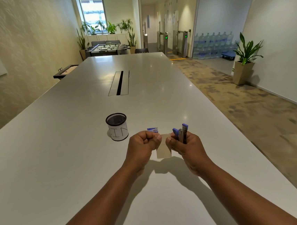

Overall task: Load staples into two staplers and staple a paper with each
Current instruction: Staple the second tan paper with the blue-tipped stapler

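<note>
Left hand (143, 144) curled, thumb and fingers pinching left edge of small paper (163, 150). Right hand (185, 145) wrapped round blue-and-metal stapler (181, 133), held upright, top arm flipped open, magazine exposed; thumb touching paper's right edge. Paper pale, roughly square, held above the table (75, 155), between both hands, near the table's near end, about midway across.

Just beyond hands: small blue-white staple box (152, 129) lying on table. Left of box, mesh cup (117, 126) with white label, standing upright, contents not visible.

Progress guess: early to mid. Stapler open, so loading apparently in hand or just finished; staples in magazine too small to tell. No staple visible on paper. Second stapler not seen anywhere, possibly in cup. Left to do, likely: close, staple the paper, repeat with the other.
</note>
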